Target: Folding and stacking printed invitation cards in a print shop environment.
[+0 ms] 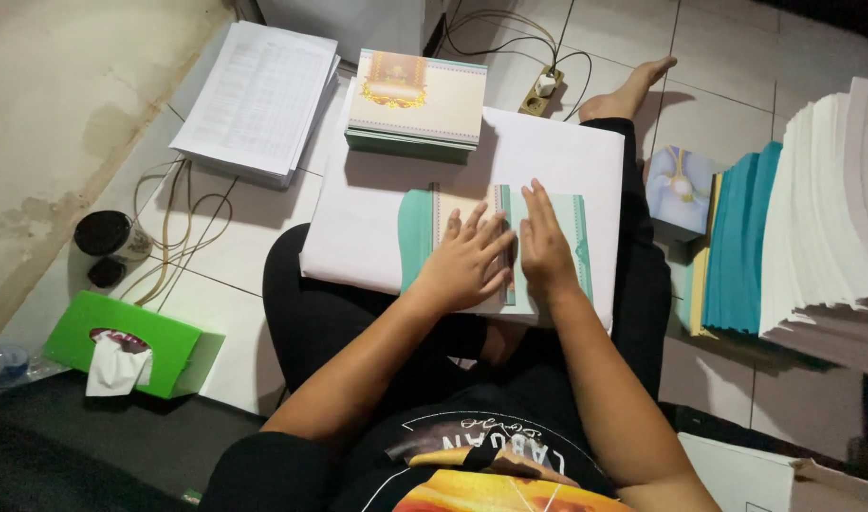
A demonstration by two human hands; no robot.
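A tiled floor (263, 228) was seen from above, with a seated person's crossed legs in black at the centre. A large white board (557, 156) was laid across the lap. To the right, tall stacks of white and teal paper (794, 237) were piled. At upper left, a pile of printed sheets (258, 95) was placed, and just beside it a stack of cream and teal cards (415, 100) was set on the board's far edge. A green tissue box (159, 346) was positioned at lower left. On the board, a teal-bordered folded card (496, 246) was pressed flat by both hands: the left hand (467, 261) with fingers spread wide, the right hand (545, 246) flat with fingers together, nothing gripped.
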